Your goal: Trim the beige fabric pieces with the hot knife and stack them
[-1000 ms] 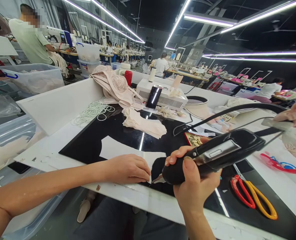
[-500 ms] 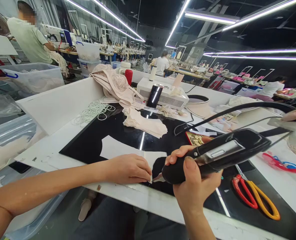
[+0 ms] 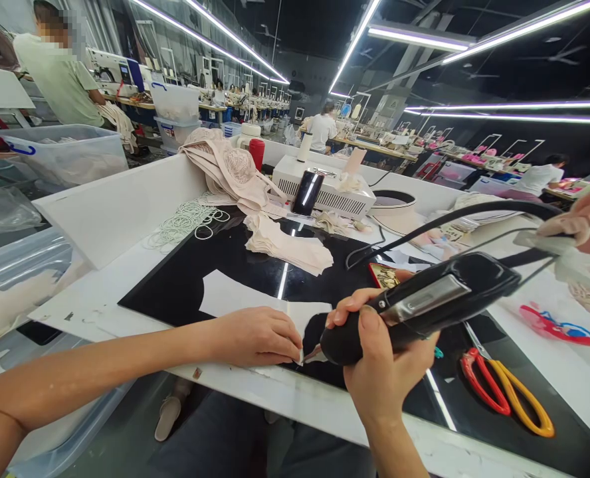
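Observation:
My left hand [image 3: 265, 337], fingers pressed together, grips the edge of a white fabric piece [image 3: 240, 295] at the front of the black board. My right hand [image 3: 382, 358] is wrapped around a black corded handheld tool [image 3: 404, 315] with a metal plate on its side. The tool slants down to the left, and its narrow metal tip [image 3: 315, 354] is at the fabric edge beside my left fingertips. I cannot tell whether the tip touches the fabric. Behind it lies a stack of beige fabric pieces [image 3: 290, 245].
Scissors with red and orange handles [image 3: 504, 388] lie right of my hand. Another person's hand [image 3: 584, 222] is by the tool's cord [image 3: 454, 222] at far right. Behind stand a white vented box [image 3: 325, 186] and a phone [image 3: 308, 192]; a pale green cord heap [image 3: 190, 222] lies left.
The tool and my right hand have shifted slightly left. The other person's hand at the right edge has come further into view. My left hand and the fabric have stayed put.

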Demonstrator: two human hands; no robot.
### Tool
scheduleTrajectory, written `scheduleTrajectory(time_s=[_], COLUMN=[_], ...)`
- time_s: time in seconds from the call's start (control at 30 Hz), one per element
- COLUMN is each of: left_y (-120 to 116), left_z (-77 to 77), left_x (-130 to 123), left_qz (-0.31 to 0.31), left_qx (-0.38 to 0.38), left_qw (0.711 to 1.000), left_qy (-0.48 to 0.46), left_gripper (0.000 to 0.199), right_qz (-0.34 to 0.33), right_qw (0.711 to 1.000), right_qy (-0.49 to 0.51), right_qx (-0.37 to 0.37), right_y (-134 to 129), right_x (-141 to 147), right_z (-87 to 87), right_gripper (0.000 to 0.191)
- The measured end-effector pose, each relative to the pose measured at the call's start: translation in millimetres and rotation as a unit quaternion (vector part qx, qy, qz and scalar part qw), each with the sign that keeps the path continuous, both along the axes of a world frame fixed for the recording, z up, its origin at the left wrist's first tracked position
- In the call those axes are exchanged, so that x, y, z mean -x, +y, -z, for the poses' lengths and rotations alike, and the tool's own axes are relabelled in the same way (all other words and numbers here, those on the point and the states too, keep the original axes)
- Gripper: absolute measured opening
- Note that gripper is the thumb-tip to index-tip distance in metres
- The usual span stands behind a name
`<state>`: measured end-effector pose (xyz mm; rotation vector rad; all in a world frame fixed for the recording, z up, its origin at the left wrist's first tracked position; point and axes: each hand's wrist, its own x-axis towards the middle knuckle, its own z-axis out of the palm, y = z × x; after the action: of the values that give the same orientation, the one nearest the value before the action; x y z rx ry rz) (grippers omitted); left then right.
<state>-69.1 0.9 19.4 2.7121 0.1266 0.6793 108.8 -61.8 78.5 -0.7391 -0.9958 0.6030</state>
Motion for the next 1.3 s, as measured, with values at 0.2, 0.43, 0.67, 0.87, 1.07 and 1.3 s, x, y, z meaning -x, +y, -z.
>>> scheduleTrajectory(time_s=[0.2,0.43,0.67,0.87,1.07,1.3], left_y=[-0.2,1.3,1.7,2.3,0.7,1.4], left_z=[-1.7,0.8,3.1,4.6,2.0,-0.6], left_x=[0.3,0.3,0.0,0.0,1.3,7.4], left_qz=[-0.001,0.002,0.004,0.007,0.0,-0.019], left_qx=[0.001,0.001,0.007,0.008,0.007,0.009], left_qw=[1.0,1.0,1.0,1.0,1.0,1.0], left_qy=[0.003,-0.003,-0.006,-0.015,-0.019,-0.014], left_gripper=[0.017,0.018,0.018,0.017,0.017,0.024], right_qz=[-0.002,-0.007,0.004,0.002,0.012,0.002], right_qw=[1.0,1.0,1.0,1.0,1.0,1.0], right_qy=[0.016,0.015,0.012,0.008,-0.004,0.002], right_qx=[-0.013,-0.013,-0.015,-0.011,0.004,0.017], right_y=[0.2,-0.3,0.6,0.0,-1.2,-6.6], right_x=[0.0,-0.8,-1.9,-1.1,0.2,0.4], right_z=[-1.5,-0.6,-0.4,1.2,0.7,-1.8], right_gripper=[0.052,0.052,0.051,0.05,0.051,0.052])
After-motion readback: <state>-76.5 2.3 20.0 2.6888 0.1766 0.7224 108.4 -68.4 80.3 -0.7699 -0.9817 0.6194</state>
